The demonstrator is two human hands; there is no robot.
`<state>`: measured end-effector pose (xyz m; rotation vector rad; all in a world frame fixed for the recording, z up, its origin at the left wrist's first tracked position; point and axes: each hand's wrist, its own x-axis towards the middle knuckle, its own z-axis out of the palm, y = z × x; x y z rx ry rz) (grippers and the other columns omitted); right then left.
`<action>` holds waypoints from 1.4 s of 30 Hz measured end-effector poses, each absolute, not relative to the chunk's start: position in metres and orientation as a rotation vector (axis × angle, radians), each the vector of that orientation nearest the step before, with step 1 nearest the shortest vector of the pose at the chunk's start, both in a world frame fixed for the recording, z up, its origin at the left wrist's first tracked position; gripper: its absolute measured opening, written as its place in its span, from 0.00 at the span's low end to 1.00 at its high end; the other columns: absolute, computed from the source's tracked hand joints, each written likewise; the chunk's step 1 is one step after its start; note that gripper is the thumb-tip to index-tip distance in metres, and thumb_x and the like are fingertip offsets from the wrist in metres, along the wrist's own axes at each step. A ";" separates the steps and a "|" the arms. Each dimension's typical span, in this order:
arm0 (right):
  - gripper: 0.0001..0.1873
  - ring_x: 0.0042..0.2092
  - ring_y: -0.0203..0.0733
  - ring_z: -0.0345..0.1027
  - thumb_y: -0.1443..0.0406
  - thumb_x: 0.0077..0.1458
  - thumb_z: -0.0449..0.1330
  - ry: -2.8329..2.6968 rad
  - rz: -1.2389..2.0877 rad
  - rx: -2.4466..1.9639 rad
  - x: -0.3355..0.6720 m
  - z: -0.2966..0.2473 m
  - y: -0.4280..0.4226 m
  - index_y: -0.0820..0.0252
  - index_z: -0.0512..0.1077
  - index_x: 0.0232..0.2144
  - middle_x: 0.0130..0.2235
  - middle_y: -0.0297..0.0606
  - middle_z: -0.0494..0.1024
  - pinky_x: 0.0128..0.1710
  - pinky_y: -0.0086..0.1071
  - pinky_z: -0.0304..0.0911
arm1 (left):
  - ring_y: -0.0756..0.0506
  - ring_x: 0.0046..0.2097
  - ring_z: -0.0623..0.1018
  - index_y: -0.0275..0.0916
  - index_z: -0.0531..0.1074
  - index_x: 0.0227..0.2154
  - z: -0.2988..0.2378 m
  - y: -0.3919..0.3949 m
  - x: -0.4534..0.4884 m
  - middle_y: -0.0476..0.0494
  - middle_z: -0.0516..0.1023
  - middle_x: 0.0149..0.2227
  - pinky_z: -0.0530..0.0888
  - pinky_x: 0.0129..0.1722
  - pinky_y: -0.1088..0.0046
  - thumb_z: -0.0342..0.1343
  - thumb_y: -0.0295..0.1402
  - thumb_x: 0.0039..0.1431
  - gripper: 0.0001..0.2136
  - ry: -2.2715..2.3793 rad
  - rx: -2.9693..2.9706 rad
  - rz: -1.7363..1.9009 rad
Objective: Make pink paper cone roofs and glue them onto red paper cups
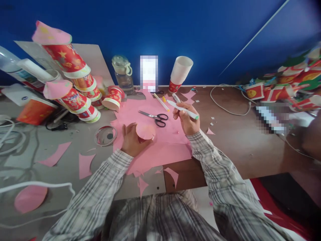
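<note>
Apparent marking step: left hand (131, 140) grips pink paper piece (145, 131), right hand (189, 122) clamps marker (184, 110); next move likely requires steady marker alignment.

Found no legible wording, brand or number. On topmost red paper cup (66, 60), left: bore a gold star (62, 54) amid smaller gold print, too indistinct to decipher. On red cup (250, 92), right: showed a round yellow emblem (257, 92), detail lost. On white item (17, 93), far left: carried a small dark oval mark (24, 98), unreadable. On plastic bottle (10, 63): wore a printed label (26, 77), blurred. On bright upright panel (149, 68): was pixelated beyond reading.
</note>
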<state>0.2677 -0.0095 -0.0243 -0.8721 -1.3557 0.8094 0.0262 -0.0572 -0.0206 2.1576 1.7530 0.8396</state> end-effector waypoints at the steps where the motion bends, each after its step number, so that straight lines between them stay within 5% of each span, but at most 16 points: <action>1: 0.19 0.29 0.34 0.71 0.51 0.58 0.63 -1.342 0.824 -0.832 0.267 -0.023 -0.011 0.53 0.75 0.47 0.34 0.34 0.79 0.32 0.35 0.70 | 0.35 0.52 0.63 0.35 0.58 0.44 -0.021 -0.057 0.026 0.34 0.67 0.45 0.48 0.56 0.46 0.62 0.46 0.27 0.38 1.753 2.152 0.828; 11: 0.15 0.29 0.39 0.73 0.53 0.58 0.63 -1.476 0.729 -0.912 0.259 -0.012 -0.026 0.49 0.78 0.45 0.35 0.38 0.81 0.30 0.39 0.72 | 0.34 0.53 0.61 0.38 0.57 0.45 -0.024 -0.057 0.025 0.35 0.67 0.46 0.45 0.56 0.46 0.62 0.45 0.28 0.37 1.726 2.126 0.830; 23: 0.19 0.32 0.37 0.74 0.55 0.61 0.60 -1.607 0.594 -0.983 0.257 -0.005 -0.033 0.57 0.76 0.49 0.37 0.39 0.81 0.37 0.38 0.75 | 0.35 0.52 0.62 0.33 0.58 0.45 -0.016 -0.058 0.029 0.33 0.67 0.45 0.46 0.57 0.48 0.63 0.43 0.27 0.38 1.746 2.118 0.830; 33: 0.17 0.38 0.44 0.78 0.56 0.60 0.60 -1.705 0.642 -0.881 0.240 -0.001 -0.050 0.50 0.74 0.51 0.39 0.39 0.80 0.42 0.45 0.78 | 0.34 0.53 0.61 0.35 0.57 0.45 -0.019 -0.058 0.027 0.32 0.65 0.47 0.46 0.56 0.46 0.64 0.44 0.27 0.39 1.733 2.146 0.819; 42: 0.16 0.39 0.47 0.79 0.55 0.61 0.59 -1.583 0.571 -0.917 0.242 0.019 -0.058 0.42 0.73 0.52 0.41 0.35 0.81 0.43 0.50 0.78 | 0.32 0.52 0.62 0.32 0.53 0.49 -0.016 -0.057 0.023 0.29 0.65 0.47 0.54 0.54 0.47 0.57 0.57 0.26 0.47 1.621 2.256 0.924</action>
